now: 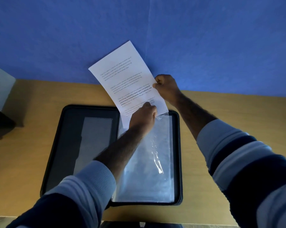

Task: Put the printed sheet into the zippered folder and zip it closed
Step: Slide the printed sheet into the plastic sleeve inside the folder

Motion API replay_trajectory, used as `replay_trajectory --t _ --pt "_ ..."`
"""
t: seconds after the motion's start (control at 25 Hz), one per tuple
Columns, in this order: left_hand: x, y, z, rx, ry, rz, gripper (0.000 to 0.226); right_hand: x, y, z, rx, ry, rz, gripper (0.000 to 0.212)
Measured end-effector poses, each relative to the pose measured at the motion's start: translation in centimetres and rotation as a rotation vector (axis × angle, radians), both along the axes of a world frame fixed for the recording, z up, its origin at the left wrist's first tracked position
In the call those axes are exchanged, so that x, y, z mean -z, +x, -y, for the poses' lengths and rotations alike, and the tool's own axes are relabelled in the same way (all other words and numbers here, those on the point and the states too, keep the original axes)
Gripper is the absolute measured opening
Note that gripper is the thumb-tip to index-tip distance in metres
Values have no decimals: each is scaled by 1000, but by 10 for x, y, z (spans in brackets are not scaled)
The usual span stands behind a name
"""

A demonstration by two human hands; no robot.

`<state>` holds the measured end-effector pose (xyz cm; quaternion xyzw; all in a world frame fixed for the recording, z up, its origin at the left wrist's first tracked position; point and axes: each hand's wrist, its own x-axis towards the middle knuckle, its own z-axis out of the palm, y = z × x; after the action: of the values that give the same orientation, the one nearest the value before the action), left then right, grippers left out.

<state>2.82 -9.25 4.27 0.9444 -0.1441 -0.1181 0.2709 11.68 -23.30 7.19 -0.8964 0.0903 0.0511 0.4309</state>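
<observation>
The printed sheet (127, 79) is held up off the table, above the far end of the open zippered folder (68, 145). Its long axis runs from about 11 o'clock at the top to 5 o'clock at the bottom. The bottom edge meets the mouth of the clear sleeve (147, 178) in the folder's right half. The sleeve's long axis lies 12 to 6, so the sheet sits slightly skewed to the pocket it has to slide down. It looks as if it needs a small turn before it is pushed toward 6 o'clock. The right hand (167, 89) is at 3 o'clock from the sheet's middle and pinches its right edge between thumb and curled fingers. The left hand (144, 117) is at about 5 o'clock, nearer the sleeve's mouth. Its fingers are curled there, apparently pinching the puckered plastic lip, though I cannot tell whether paper is caught too. The folder lies flat and unzipped on the wooden table (23, 162), with a blue wall (204, 38) rising beyond at 12 o'clock.
</observation>
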Motion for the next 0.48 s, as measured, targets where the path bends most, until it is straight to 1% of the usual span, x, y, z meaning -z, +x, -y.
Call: replay_trajectory --t 0.2,0.32,0.48 --pt "-7 -2 8 -2 17 -24 12 11 -2 -1 51 48 -14 16" --pt "-8 -10 21 16 46 22 18 13 -4 0 61 59 -16 18" --pt "-7 -22 35 -25 60 81 25 16 -7 -1 90 61 -8 17"
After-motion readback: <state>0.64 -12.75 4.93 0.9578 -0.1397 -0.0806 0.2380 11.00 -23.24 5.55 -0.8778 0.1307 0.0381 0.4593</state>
